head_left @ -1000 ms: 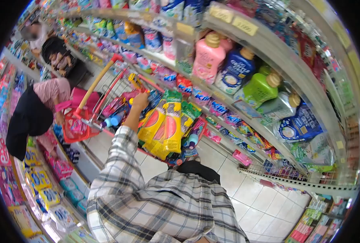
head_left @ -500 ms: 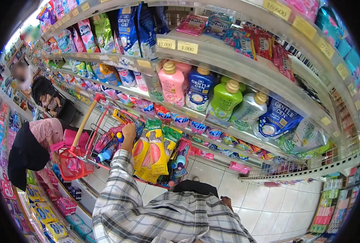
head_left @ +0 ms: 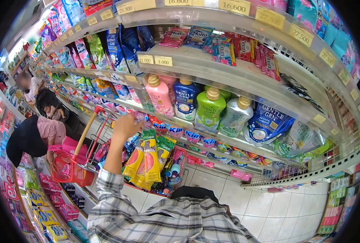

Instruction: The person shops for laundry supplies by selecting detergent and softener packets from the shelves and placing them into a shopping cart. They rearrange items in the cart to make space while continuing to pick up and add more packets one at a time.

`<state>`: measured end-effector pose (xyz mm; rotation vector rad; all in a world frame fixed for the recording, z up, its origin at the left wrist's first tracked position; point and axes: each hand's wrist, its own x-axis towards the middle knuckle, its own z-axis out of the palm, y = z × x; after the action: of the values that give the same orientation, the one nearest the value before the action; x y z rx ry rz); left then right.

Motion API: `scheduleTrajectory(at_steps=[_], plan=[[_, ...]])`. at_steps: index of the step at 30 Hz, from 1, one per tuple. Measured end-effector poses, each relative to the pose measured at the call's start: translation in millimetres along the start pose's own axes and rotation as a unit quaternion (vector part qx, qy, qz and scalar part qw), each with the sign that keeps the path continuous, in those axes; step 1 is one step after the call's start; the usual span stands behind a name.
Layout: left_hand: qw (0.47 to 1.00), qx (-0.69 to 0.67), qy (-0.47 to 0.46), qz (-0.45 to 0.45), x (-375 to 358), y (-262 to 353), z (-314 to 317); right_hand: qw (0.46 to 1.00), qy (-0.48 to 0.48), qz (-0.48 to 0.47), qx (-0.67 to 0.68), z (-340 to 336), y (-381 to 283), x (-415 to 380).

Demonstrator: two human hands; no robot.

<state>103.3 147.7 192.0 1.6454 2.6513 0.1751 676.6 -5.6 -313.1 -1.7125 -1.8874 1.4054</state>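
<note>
My left hand (head_left: pixel 126 126), slightly blurred, is raised above the trolley's contents with its fingers apart and nothing visible in it. Beneath and beside it, yellow and green Gajah packs (head_left: pixel 147 160) lie on a heap of goods. Bottles with dark caps (head_left: pixel 175 169) sit to the right of these packs, inside the trolley's red rim (head_left: pixel 183 162). Only a sliver of my right hand (head_left: pixel 228 209) shows by my right side; its fingers are hidden.
Shelves carry Gentle Gen bottles (head_left: pixel 210 109), pouches (head_left: pixel 268 121) and small sachets (head_left: pixel 244 47). At the left, a person in a striped top (head_left: pixel 52 131) bends by a red basket (head_left: pixel 72 170). Behind are another person (head_left: pixel 32 87) and a child in a stroller (head_left: pixel 55 111).
My left hand has risen from the trolley and its fingers have opened. My right hand is now mostly hidden. The view has shifted, and the person at the left has the red basket nearer their hand.
</note>
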Motion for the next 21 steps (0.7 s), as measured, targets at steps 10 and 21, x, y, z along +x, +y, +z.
scheduleTrajectory(at_steps=[10,21], plan=[[0.88,-0.112,0.251,0.388,60,206,-162,0.912,0.02,0.242,0.33,-19,-18,79],[0.893,0.072,0.22,0.385,178,329,-135,0.974,0.063,-0.199,-0.088,17,85,7]])
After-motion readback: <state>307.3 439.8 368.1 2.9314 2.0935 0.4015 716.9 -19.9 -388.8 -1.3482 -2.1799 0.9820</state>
